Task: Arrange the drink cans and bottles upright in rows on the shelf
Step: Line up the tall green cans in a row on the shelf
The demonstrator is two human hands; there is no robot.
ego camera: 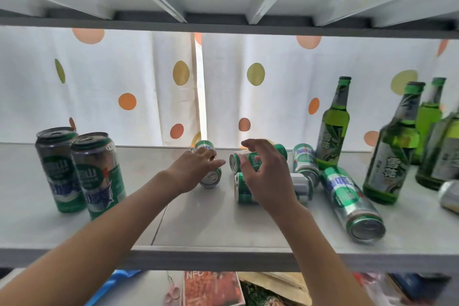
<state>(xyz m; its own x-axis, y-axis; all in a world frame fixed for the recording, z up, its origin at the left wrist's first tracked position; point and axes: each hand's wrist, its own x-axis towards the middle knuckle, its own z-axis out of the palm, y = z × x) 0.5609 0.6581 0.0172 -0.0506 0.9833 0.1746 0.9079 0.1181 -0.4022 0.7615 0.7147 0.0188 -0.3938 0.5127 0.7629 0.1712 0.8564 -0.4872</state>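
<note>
Hands (196,166) (263,171) over fallen cans (352,204), shelf (198,221)

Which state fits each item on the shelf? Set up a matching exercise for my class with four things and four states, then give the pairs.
1. two cans at far left
2. long can right of the right hand
3. left hand
4. green bottles

A. lying on its side
B. resting on a toppled can
C. standing, tall-necked
D. standing side by side

Pairs: 1-D, 2-A, 3-B, 4-C
</note>
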